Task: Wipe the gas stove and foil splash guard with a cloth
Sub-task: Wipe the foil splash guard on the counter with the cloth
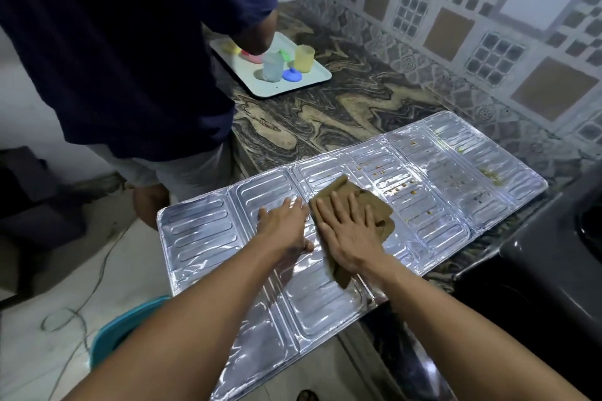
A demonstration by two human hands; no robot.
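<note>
The right hand lies flat with its fingers spread wide, palm pressing a brown cloth down onto the foil splash guard. Nothing is pinched — the cloth is simply held under the open hand, its crumpled edge sticking out beyond the fingertips and a corner trailing out below the wrist. Just beside it, the left hand also rests flat on the foil, fingers extended and close together, holding nothing.

The splash guard lies unfolded and flat across the worktop, its near-left end overhanging the worktop's edge above the floor. Its embossed panels run off to the right, where brown spots and greenish-yellow smears dot the foil well apart from the cloth.

At the right edge of the view sits a dark appliance, probably the gas stove — only part of it shows.

Farther back on the marbled worktop stands a pale tray carrying small coloured plastic cups, among them a yellow cup and a clear bluish one. A second person in a dark blue shirt stands at the tray, an arm reaching over it. Patterned tiles cover the wall behind.
</note>
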